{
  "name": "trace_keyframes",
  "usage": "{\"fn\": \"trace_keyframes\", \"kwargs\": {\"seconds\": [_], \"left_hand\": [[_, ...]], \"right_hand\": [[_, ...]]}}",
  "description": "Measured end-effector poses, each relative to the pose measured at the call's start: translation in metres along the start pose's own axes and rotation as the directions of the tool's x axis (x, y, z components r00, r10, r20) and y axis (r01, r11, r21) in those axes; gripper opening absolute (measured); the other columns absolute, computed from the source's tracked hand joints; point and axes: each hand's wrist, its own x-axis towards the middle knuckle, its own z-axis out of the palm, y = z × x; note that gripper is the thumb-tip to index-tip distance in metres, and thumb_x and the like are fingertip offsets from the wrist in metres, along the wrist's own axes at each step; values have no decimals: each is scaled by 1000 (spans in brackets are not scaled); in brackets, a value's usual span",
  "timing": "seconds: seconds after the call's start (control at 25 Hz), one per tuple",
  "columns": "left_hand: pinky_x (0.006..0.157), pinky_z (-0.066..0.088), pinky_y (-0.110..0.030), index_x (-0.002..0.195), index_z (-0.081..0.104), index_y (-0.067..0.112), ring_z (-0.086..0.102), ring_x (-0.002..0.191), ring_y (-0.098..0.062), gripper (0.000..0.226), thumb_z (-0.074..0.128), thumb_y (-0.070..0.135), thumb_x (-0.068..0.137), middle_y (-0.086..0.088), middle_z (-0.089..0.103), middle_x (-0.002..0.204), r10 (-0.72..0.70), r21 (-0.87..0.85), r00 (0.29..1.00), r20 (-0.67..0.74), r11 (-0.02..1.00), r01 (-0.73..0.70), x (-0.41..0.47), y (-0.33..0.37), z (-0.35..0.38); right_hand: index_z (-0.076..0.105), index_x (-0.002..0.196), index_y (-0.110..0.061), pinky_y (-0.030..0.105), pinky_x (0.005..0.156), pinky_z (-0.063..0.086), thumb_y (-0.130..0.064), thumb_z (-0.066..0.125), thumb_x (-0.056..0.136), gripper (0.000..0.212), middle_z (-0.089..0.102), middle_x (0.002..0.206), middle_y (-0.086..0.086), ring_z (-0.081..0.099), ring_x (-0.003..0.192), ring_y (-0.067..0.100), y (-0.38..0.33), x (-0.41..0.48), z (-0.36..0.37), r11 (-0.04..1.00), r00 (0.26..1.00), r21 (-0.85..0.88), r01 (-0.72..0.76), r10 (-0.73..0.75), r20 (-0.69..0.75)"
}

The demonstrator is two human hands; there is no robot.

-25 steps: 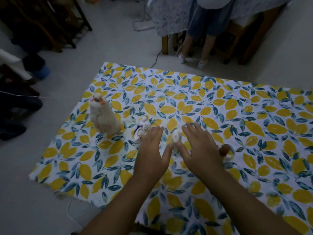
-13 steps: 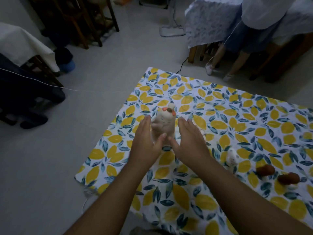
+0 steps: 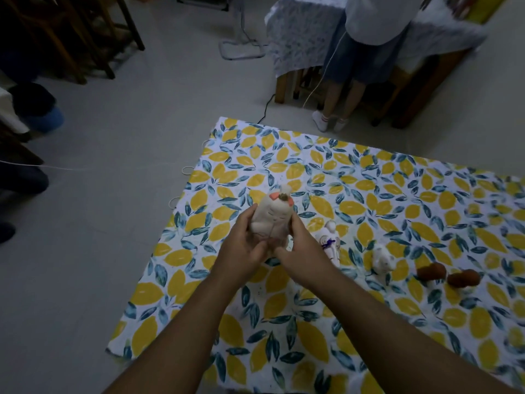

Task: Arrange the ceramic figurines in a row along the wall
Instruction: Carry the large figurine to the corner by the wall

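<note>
my left hand + right hand: both clasping the tall white figurine | upright over the leaf-print cloth | four smaller figurines lined up to its right

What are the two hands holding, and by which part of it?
The tall white figurine, clasped around its lower body: left hand on one side, right hand on the other.

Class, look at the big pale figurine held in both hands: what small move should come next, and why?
Probably set the big pale figurine down at the left end of the line. Both the left hand and right hand clasp it, while the small white figurine, white animal and two brown pieces already stand in a row beside it.
</note>
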Motion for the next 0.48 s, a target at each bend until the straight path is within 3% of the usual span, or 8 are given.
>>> {"fn": "trace_keyframes", "kwargs": {"seconds": [0.08, 0.16, 0.2, 0.28, 0.4, 0.48], "left_hand": [[79, 51, -10, 149, 36, 30, 56, 111, 13, 70, 72, 18, 90, 15, 54, 136, 23, 6, 1000, -13, 1000, -23, 4, 0, -4], [82, 54, -17, 147, 38, 36, 58, 114, 6, 69, 74, 28, 89, 15, 55, 137, 53, 35, 998, -43, 998, -51, 8, 5, -7], [82, 54, -17, 145, 38, 39, 58, 115, 3, 68, 74, 31, 88, 14, 57, 135, 67, 40, 996, -66, 997, -65, 10, 12, -8], [78, 53, -14, 140, 43, 40, 60, 112, -1, 59, 72, 35, 89, 14, 60, 128, 106, -2, 988, -109, 994, -107, 13, 36, -5], [76, 55, -17, 139, 48, 34, 61, 107, 2, 49, 62, 40, 92, 13, 61, 123, 183, -131, 976, -120, 971, -198, 16, 83, 15], [78, 55, -17, 142, 47, 31, 60, 108, 5, 49, 56, 40, 94, 13, 59, 126, 219, -181, 972, -86, 956, -231, 20, 112, 43]], "right_hand": [[28, 148, -44, 6, 79, 50, -10, 59, 97, 68, 50, 124, -32, 51, 106, -27, 1, 3, -4, 999, 1000, 48, 15, -16, 13], [29, 150, -51, 27, 94, 56, -27, 64, 96, 69, 52, 141, -24, 52, 126, -5, -2, 3, -8, 996, 1000, 86, 19, -19, 5], [30, 149, -54, 33, 97, 55, -33, 66, 94, 68, 51, 144, -24, 52, 128, -3, -3, 2, -12, 993, 999, 111, 36, -34, -20], [35, 147, -53, 35, 100, 53, -32, 66, 94, 65, 50, 142, -29, 50, 126, -8, -11, -4, -23, 978, 990, 178, 107, -90, -105], [32, 151, -49, 42, 105, 49, -36, 67, 91, 70, 45, 150, -20, 46, 135, 2, -20, -20, -51, 961, 946, 165, 223, -173, -275], [31, 153, -43, 45, 100, 54, -31, 70, 92, 73, 49, 149, -17, 51, 132, 5, -17, -32, -76, 944, 912, 184, 275, -195, -362]]}}
